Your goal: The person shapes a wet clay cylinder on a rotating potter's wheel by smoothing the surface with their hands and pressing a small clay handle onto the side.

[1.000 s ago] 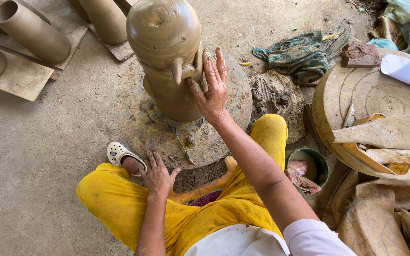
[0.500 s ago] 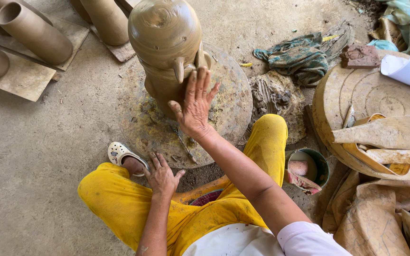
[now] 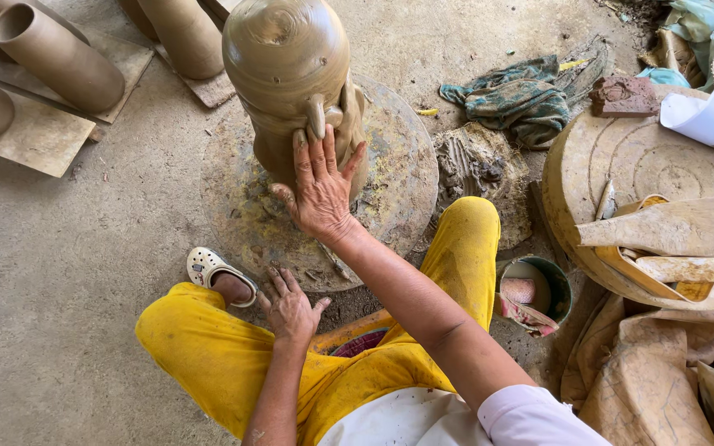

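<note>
A tall wet brown clay vessel with a small lug handle stands on a round muddy turntable on the floor. My right hand lies flat against the vessel's lower side, fingers spread and pointing up, just below the handle. My left hand rests open on my left knee, on yellow trousers, holding nothing. A white clog is on my left foot beside the turntable.
Clay cylinders lie on boards at the upper left. A green rag and a clay lump lie to the right. A small bucket sits by my right knee. A large round disc carries clay slabs.
My right hand slid from the vessel's right side down and left to its lower front. My left hand stayed on the knee.
</note>
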